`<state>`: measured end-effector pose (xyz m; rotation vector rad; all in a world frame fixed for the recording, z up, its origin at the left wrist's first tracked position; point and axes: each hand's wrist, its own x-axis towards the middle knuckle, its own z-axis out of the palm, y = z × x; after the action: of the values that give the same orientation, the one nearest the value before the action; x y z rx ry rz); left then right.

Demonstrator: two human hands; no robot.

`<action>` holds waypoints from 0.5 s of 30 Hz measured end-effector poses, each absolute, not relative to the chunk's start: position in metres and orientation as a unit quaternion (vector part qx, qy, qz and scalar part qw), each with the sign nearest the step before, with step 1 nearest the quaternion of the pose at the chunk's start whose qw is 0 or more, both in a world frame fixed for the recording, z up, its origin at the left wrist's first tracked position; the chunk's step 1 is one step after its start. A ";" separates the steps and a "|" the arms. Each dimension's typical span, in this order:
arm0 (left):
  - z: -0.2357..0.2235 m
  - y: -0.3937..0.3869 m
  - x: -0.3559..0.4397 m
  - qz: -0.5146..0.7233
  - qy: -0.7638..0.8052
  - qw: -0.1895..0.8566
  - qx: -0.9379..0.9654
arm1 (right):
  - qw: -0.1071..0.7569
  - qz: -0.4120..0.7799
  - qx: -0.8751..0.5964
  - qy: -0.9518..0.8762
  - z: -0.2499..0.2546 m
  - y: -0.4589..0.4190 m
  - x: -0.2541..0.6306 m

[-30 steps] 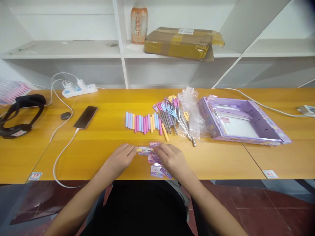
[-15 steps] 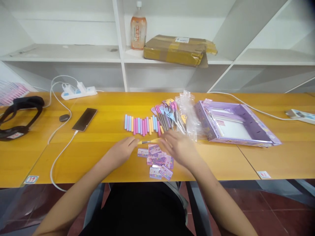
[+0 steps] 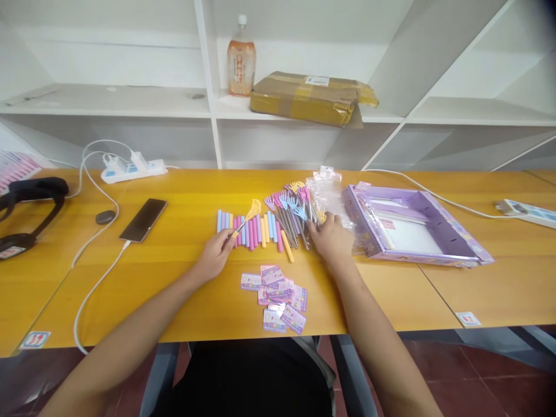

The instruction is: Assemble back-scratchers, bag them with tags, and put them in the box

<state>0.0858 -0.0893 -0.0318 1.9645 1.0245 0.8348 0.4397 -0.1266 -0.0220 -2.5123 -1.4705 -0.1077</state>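
Observation:
My left hand (image 3: 216, 255) is closed around the yellow grip of a telescopic back scratcher (image 3: 246, 221), its metal rod slanting up to a yellow claw-shaped head. My right hand (image 3: 333, 238) is over the right side of a pile of back scratchers (image 3: 292, 204) with pink, blue, purple and yellow heads. Its thumb and fingers are apart around a yellow head (image 3: 321, 216); the rod beneath the palm is hidden. Coloured handle tubes (image 3: 255, 231) lie in a row between the hands. A yellow tube (image 3: 287, 246) sticks out toward me. Small printed cards (image 3: 278, 289) lie in front.
Clear plastic bags (image 3: 326, 188) lie beside an open purple box (image 3: 438, 217) at right. To the left are a phone (image 3: 143, 220) on a cable, a power strip (image 3: 134, 169) and a black head strap (image 3: 39, 191). A bottle (image 3: 241, 66) and a taped carton (image 3: 304, 98) occupy the shelf.
My hands have moved apart: the left has drawn the yellow back scratcher leftward and raised its head, while the right has let go of it and reached to the pile.

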 end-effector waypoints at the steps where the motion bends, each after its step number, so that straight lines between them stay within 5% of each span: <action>1: -0.033 -0.090 0.084 0.324 0.397 0.381 0.770 | 0.119 -0.032 -0.858 -0.499 -0.023 -0.127 0.441; 15: -0.030 -0.092 0.089 0.309 0.381 0.403 0.772 | 0.230 -0.030 -0.807 -0.544 -0.041 -0.126 0.460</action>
<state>0.0885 -0.0920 -0.0300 1.9509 0.9621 0.7810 0.4602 -0.1264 -0.0414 -2.2194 -1.4959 -0.0828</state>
